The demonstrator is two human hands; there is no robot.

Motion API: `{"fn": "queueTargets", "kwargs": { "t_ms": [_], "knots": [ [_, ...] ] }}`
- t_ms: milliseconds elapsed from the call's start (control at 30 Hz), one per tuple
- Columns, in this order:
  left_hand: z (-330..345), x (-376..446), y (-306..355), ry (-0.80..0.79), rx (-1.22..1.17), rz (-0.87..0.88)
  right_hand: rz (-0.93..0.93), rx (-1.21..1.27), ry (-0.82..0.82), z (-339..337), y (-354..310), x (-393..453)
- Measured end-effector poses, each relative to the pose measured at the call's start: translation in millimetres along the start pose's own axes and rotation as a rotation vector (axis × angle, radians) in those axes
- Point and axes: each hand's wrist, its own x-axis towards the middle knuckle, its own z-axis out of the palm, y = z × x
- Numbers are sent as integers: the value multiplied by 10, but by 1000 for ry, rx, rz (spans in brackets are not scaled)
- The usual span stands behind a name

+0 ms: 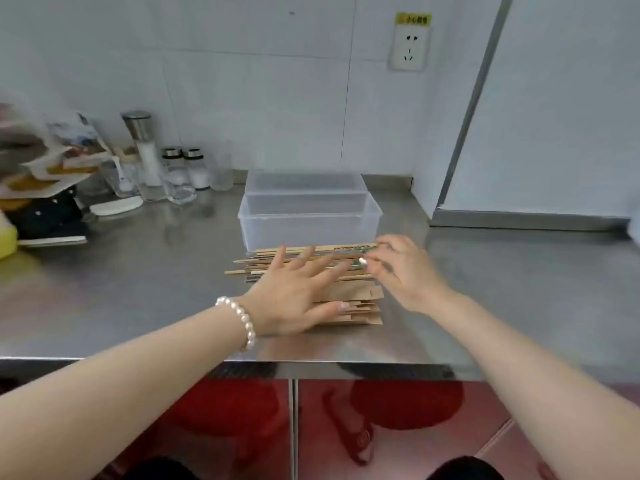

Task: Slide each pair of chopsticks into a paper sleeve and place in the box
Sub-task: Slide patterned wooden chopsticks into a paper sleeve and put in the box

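Several wooden chopsticks [263,261] lie side by side on the steel counter, just in front of a clear plastic box [308,226]. A stack of brown paper sleeves [360,306] lies nearer to me. My left hand [294,292], with a pearl bracelet at the wrist, is spread flat with straight fingers over the chopsticks and sleeves. My right hand [405,268] hovers at the right ends of the chopsticks, its fingers curled toward them; motion blur hides whether it holds any.
A second clear box or lid [304,185] sits behind the first. Glass shakers and a grinder [145,154] stand at the back left beside stacked papers and dark items [48,188]. The counter's front edge [242,362] is close to me. A wall socket [408,50] is above.
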Motion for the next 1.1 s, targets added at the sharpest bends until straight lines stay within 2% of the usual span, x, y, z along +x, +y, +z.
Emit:
{"fn": "queueTargets", "kwargs": {
  "t_ms": [167, 333, 467, 600, 767, 933, 1100],
  "knots": [
    [230, -237, 29, -55, 7, -27, 44, 77, -88, 24, 24, -217],
    [285, -280, -8, -32, -24, -76, 345, 581, -157, -1, 5, -149],
    [329, -271, 29, -27, -60, -71, 443, 649, -190, 64, 35, -28],
    [342, -285, 8, 12, -107, -75, 433, 699, -240, 18, 72, 40],
    [205, -263, -79, 99, -194, -114, 384, 818, -184, -239, 150, 57],
    [-190, 154, -153, 248, -266, -88, 255, 1045, -144, -437, 1, 383],
    [-366, 598, -375, 287, -282, -165, 198, 1117, -135, -263, -166, 832]
  ]
}}
